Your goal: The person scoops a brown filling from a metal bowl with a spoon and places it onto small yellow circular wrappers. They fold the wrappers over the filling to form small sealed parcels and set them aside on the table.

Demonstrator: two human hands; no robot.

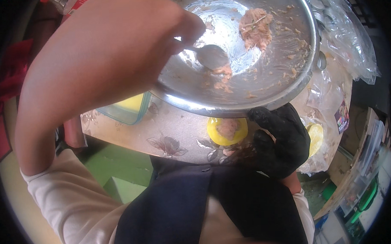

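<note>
My bare left hand reaches over a large metal bowl, its fingers closed around the handle of a metal spoon. The spoon's head dips inside the bowl, touching a small smear of pinkish minced meat. A larger lump of minced meat sits farther right in the bowl. My right hand, in a black glove, is below the bowl's near rim with thumb and fingers curved apart. One fingertip meets the rim's underside. Beside it on the table lies a round yellow wrapper with meat at its middle.
At the left, a clear plastic container holds something yellow. A yellow piece rests on clear plastic at the right. Plastic bags and small metal rounds lie along the right of the patterned table.
</note>
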